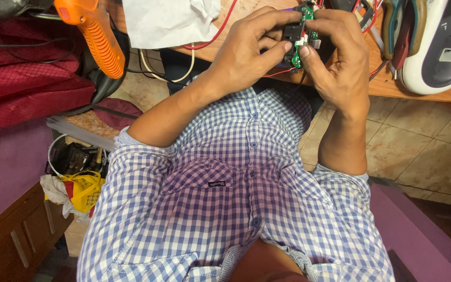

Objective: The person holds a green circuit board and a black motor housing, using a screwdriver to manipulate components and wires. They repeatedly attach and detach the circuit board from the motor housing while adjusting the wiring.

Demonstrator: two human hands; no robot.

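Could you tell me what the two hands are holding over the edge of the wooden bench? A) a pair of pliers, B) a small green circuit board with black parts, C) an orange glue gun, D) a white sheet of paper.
B: the left hand and right hand both grip the small green circuit board, while the orange glue gun lies untouched.

my left hand (246,52) and my right hand (335,57) pinching a small green circuit board (303,36) between fingertips at the wooden bench (434,91) edge, orange glue gun (97,34) off to my left, red wire (220,31) trailing nearby

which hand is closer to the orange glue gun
Left. The left hand holds the circuit board on the orange glue gun side; the right hand grips its far side.
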